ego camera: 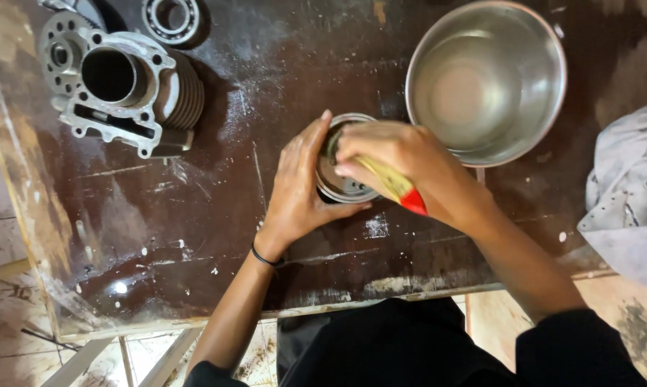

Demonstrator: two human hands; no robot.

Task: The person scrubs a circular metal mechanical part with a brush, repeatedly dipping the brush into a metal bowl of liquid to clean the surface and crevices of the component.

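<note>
Left hand (298,188) cupped around a round metal part (341,183) at the middle of the table (194,236), right hand (399,161) closed on a yellow brush with red handle (395,188) over it, steel bowl (487,80) just behind, finned engine cylinder (130,89) and bearing (170,16) far left, grey cloth (628,193) at right, dark scratched wood with white stains, pale stained floor (1,322) below.

On the table (194,215), the round metal part (341,188) sits between the cylinder block (130,93), left, and the bowl (485,79), right.

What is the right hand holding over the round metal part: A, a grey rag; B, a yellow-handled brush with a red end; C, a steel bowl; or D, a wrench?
B: the right hand grips a brush with a yellow handle and red end over the round metal part, which the left hand steadies.
</note>
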